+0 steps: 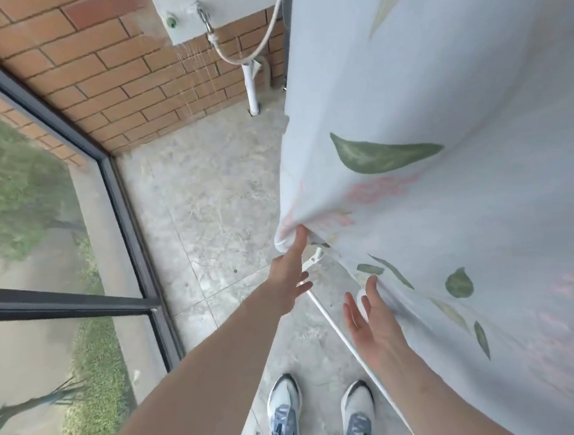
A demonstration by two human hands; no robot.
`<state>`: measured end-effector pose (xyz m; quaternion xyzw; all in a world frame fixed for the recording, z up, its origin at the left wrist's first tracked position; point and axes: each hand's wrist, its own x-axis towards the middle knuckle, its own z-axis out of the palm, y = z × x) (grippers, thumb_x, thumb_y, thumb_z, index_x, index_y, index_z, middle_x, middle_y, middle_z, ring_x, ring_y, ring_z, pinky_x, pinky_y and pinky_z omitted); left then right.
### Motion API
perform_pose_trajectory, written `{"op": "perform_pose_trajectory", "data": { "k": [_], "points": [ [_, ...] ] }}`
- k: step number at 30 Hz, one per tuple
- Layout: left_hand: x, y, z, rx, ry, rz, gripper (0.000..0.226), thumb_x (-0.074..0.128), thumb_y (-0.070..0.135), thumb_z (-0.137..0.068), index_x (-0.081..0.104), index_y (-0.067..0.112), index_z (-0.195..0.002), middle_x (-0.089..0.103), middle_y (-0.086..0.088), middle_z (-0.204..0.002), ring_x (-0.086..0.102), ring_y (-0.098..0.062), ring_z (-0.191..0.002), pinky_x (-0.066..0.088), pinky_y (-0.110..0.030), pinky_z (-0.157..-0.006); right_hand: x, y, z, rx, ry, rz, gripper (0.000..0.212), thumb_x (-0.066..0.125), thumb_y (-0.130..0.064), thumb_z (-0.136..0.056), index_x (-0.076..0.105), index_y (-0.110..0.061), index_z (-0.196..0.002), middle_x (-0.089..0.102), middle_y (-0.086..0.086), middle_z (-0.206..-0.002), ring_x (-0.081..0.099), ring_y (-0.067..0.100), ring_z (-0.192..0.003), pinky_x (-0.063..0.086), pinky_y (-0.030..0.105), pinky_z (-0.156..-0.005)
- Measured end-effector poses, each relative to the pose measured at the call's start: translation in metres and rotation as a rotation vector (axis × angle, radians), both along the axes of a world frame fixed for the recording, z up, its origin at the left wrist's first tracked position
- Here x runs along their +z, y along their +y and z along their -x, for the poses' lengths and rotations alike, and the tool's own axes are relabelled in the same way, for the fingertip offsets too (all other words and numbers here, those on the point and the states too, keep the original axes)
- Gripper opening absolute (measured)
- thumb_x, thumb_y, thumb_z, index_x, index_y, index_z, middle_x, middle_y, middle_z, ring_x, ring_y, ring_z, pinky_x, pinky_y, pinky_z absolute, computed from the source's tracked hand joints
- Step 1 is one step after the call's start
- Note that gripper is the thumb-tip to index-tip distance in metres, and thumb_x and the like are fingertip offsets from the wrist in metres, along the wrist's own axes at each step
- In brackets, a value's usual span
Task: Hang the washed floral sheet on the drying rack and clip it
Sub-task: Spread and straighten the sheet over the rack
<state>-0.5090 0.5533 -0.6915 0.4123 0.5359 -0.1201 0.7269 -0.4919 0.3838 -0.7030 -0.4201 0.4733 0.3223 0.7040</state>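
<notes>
The floral sheet (464,176), pale blue-white with green leaves and pink flowers, hangs draped over the drying rack and fills the right side of the view. A white rack bar (339,330) runs diagonally under the sheet's lower edge, with a white joint at its upper end. My left hand (292,275) reaches up with fingers straight, its fingertip touching the sheet's bunched corner. My right hand (372,320) is open, palm up, fingers spread, its fingertips at the sheet's hem beside the bar. No clip is visible.
A brick wall (102,74) stands ahead with a white sink (214,6), a tap, a hose and a drain pipe (251,89). A dark-framed glass railing (123,209) closes the left side. My two shoes (322,417) stand on the concrete floor below.
</notes>
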Motion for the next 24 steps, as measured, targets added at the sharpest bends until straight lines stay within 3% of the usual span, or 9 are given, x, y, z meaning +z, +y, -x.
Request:
{"op": "perform_pose_trajectory", "data": {
  "k": [4,6,8,11,15,19,22,24],
  "points": [
    [0.0,-0.007,-0.012,0.061,-0.126,0.127,0.089,0.059,0.082,-0.081,0.041,0.028,-0.149,0.047,-0.004,-0.148,0.056,-0.028,-0.128,0.051,-0.045,-0.109,-0.01,0.004,-0.013,-0.099,-0.01,-0.043,0.081,0.091,-0.04,-0.068,0.057,-0.014,-0.137,0.061,-0.007,-0.126,0.073,0.01,-0.108,0.055,0.029,-0.102],
    [-0.001,-0.01,-0.017,0.096,-0.175,0.152,0.076,0.061,0.076,-0.085,0.043,0.032,-0.144,0.046,-0.002,-0.152,0.052,-0.027,-0.134,0.048,-0.046,-0.112,-0.016,0.006,-0.019,-0.098,-0.029,-0.045,0.066,0.087,-0.038,-0.076,0.063,-0.015,-0.133,0.067,-0.008,-0.123,0.071,0.009,-0.112,0.055,0.026,-0.099],
    [-0.004,-0.012,-0.023,0.113,-0.198,0.143,0.063,0.062,0.071,-0.088,0.047,0.032,-0.135,0.049,0.0,-0.152,0.05,-0.025,-0.137,0.046,-0.046,-0.114,-0.019,0.007,-0.023,-0.079,-0.043,-0.044,0.052,0.081,-0.037,-0.085,0.066,-0.018,-0.131,0.071,-0.01,-0.126,0.07,0.008,-0.113,0.055,0.021,-0.092],
    [-0.013,-0.011,-0.025,0.101,-0.148,0.138,0.064,0.065,0.072,-0.086,0.048,0.031,-0.132,0.052,-0.004,-0.146,0.053,-0.026,-0.132,0.048,-0.045,-0.112,-0.017,0.009,-0.019,-0.026,-0.055,-0.077,0.02,0.066,-0.029,-0.101,0.069,-0.022,-0.12,0.072,-0.006,-0.128,0.069,0.013,-0.111,0.055,0.022,-0.083],
    [-0.022,-0.018,-0.019,0.095,-0.121,0.181,0.06,0.058,0.073,-0.09,0.055,0.021,-0.12,0.063,-0.005,-0.128,0.061,-0.025,-0.121,0.047,-0.044,-0.112,-0.007,0.004,0.005,0.065,-0.035,-0.087,0.011,0.064,-0.016,-0.1,0.069,-0.01,-0.107,0.071,0.002,-0.121,0.068,0.02,-0.11,0.052,0.028,-0.084],
    [-0.033,-0.036,-0.008,0.132,-0.127,0.2,0.058,0.062,0.066,-0.092,0.071,0.02,-0.127,0.076,-0.005,-0.12,0.071,-0.025,-0.112,0.054,-0.04,-0.105,0.002,-0.01,0.032,0.038,-0.012,-0.063,0.01,0.056,-0.009,-0.097,0.059,-0.012,-0.087,0.062,0.006,-0.112,0.066,0.024,-0.113,0.051,0.03,-0.082],
    [-0.047,-0.039,-0.001,0.226,-0.028,0.073,0.046,0.076,0.041,-0.092,0.07,0.009,-0.125,0.077,-0.005,-0.108,0.073,-0.021,-0.094,0.06,-0.031,-0.085,0.005,-0.017,0.041,-0.033,-0.003,-0.07,0.002,0.061,-0.011,-0.095,0.062,-0.012,-0.095,0.062,0.005,-0.111,0.067,0.02,-0.108,0.051,0.028,-0.078],
    [-0.05,-0.039,0.005,0.248,0.025,0.023,0.048,0.082,0.035,-0.088,0.069,0.004,-0.122,0.073,-0.006,-0.096,0.071,-0.017,-0.08,0.061,-0.029,-0.076,0.007,-0.017,0.04,-0.059,0.026,-0.107,0.009,0.07,-0.013,-0.092,0.065,-0.012,-0.1,0.065,0.004,-0.105,0.066,0.017,-0.099,0.051,0.025,-0.07]
  ]
}}
